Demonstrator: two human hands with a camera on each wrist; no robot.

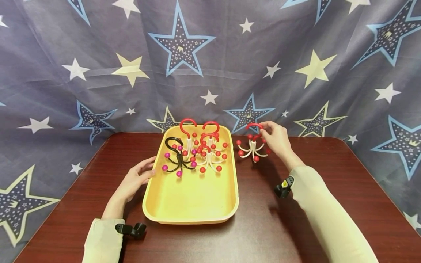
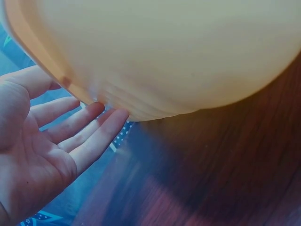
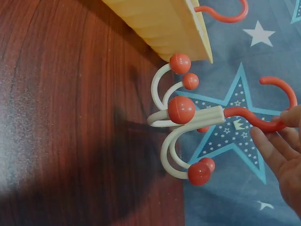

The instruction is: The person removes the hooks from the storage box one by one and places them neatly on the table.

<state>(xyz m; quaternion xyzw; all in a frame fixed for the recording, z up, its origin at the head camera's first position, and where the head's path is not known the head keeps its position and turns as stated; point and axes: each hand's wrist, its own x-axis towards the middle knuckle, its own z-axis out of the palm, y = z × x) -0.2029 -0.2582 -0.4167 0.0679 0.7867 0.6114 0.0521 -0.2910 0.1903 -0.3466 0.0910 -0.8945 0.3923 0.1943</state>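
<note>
My right hand [image 1: 277,140] pinches the red curved top of a white multi-arm hook [image 1: 253,147], just right of the yellow tray [image 1: 192,201]. In the right wrist view this hook [image 3: 209,116] has several curved white arms tipped with red balls; whether they touch the table I cannot tell. At the tray's left side is my left hand [image 1: 133,180], its fingers fairly straight and the fingertips at the outer wall. Inside the tray's far half stand several white hooks with red tops [image 1: 209,157] and a black hook [image 1: 179,159] with magenta balls. They overlap, so some arms are hidden.
A dark reddish-brown wooden table [image 1: 263,226] carries the tray. Behind its far edge hangs a grey-blue curtain [image 1: 223,65] printed with stars. Black wrist cameras sit on the left cuff [image 1: 103,237] and the right cuff [image 1: 306,179].
</note>
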